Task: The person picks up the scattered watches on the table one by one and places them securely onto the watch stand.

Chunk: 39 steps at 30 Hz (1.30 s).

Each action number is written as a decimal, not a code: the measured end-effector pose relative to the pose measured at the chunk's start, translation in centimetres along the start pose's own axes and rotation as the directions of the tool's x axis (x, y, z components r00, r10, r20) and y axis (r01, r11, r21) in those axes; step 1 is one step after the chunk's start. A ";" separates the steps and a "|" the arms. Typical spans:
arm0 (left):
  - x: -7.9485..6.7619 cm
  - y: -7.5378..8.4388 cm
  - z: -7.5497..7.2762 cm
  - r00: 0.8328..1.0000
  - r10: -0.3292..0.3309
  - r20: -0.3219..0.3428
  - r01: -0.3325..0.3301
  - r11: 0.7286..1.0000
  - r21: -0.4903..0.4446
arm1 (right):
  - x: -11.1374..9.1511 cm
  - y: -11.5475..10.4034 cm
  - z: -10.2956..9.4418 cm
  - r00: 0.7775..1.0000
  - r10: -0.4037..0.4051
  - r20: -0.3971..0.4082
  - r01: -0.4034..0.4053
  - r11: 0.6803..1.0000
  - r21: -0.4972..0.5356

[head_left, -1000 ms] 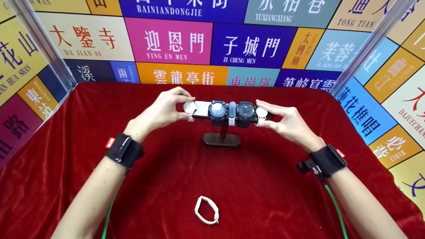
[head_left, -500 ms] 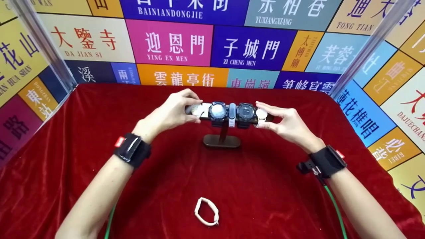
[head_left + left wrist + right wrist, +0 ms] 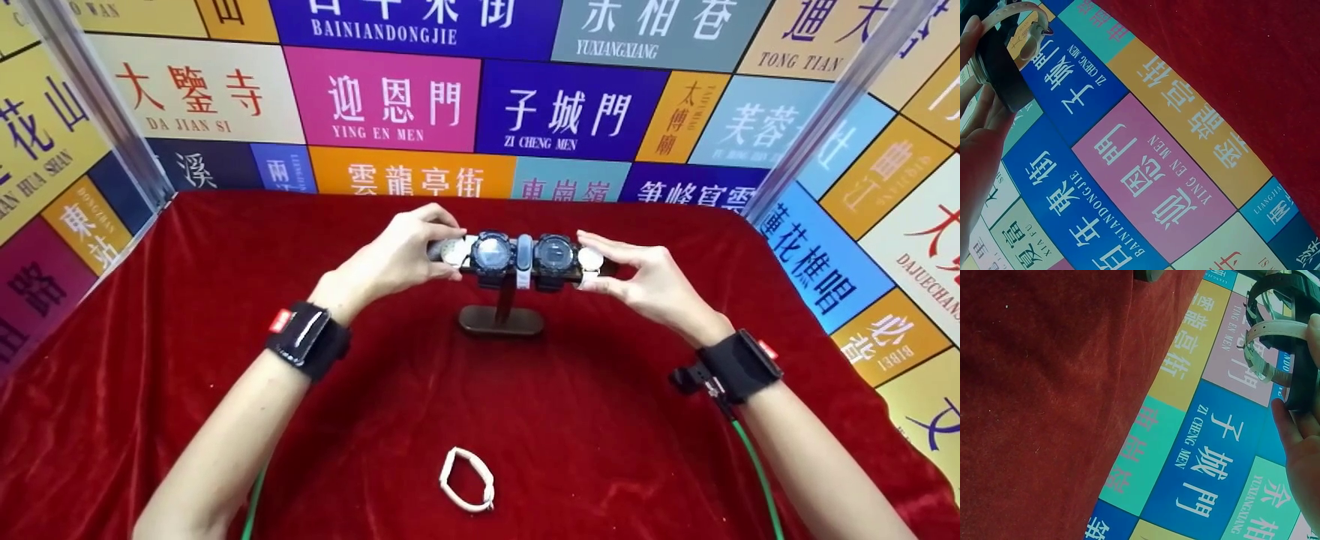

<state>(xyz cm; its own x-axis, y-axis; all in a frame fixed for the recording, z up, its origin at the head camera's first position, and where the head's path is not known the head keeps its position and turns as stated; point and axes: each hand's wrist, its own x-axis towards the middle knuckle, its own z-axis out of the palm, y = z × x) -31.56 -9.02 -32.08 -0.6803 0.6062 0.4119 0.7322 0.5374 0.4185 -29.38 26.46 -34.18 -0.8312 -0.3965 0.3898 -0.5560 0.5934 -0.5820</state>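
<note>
A T-shaped watch stand [image 3: 501,321] holds a row of watches on its crossbar. At the bar's left end, my left hand [image 3: 397,255] pinches a white-strapped watch [image 3: 454,253] between thumb and fingers. On the opposite end, my right hand [image 3: 660,285] grips another white-strapped watch [image 3: 590,259], thumb below and fingers above. Between them sit two chunky black watches [image 3: 492,253] with a slim fitness band [image 3: 524,256] in the middle. In the left wrist view, a pale strap [image 3: 1015,12] loops below the dark bar [image 3: 1009,81]; a white strap [image 3: 1280,328] hangs similarly in the right wrist view.
A cream loop-shaped band [image 3: 466,480] lies on the red velvet cloth [image 3: 360,420] toward the front. Behind the table stands a colourful wall of printed signs [image 3: 382,97], with clear upright posts [image 3: 832,105] at both sides. Green cables [image 3: 757,469] run from the wrist straps.
My left hand has slid the white-strapped watch rightward along the bar, up close to the left black watch. The right hand has stayed nearly still.
</note>
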 end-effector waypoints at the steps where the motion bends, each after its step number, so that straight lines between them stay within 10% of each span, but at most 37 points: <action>1: 0.0 0.0 0.1 1.000 0.001 0.000 -0.001 1.000 0.001 | 0.0 0.0 0.0 1.000 0.001 0.001 -0.001 1.000 0.000; 14: -1.1 0.4 0.0 1.000 -0.003 -0.014 0.003 1.000 -0.013 | -0.3 0.2 0.1 1.000 -0.019 -0.017 0.020 1.000 0.013; 20: -4.2 1.9 0.3 0.990 0.119 -0.077 -0.124 0.989 -0.077 | -0.3 0.1 0.0 1.000 -0.018 -0.011 0.018 1.000 0.010; 25: -8.5 3.0 1.9 0.982 0.121 0.142 -0.109 0.990 -0.091 | 0.1 -0.2 -0.1 1.000 -0.022 -0.010 0.022 1.000 0.002; 31: -13.3 4.1 4.8 0.905 0.073 0.419 -0.032 0.994 -0.103 | 0.2 -0.2 -0.1 1.000 -0.025 0.001 0.025 1.000 -0.003; 34: -14.5 4.8 6.2 0.879 0.050 0.474 -0.009 0.996 -0.088 | 0.0 -0.1 0.0 1.000 -0.020 -0.005 0.020 1.000 -0.009; 39: -15.2 5.8 7.4 0.884 0.067 0.462 -0.040 0.997 -0.068 | -0.2 -0.1 0.1 1.000 -0.021 -0.006 0.021 1.000 -0.007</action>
<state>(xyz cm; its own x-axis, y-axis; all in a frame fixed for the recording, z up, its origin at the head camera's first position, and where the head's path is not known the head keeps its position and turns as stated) -16.70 -10.73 -41.92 -0.5374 0.8431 0.0184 0.7552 0.4714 0.4555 -29.21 26.41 -34.31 -0.8191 -0.4047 0.4065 -0.5735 0.5898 -0.5686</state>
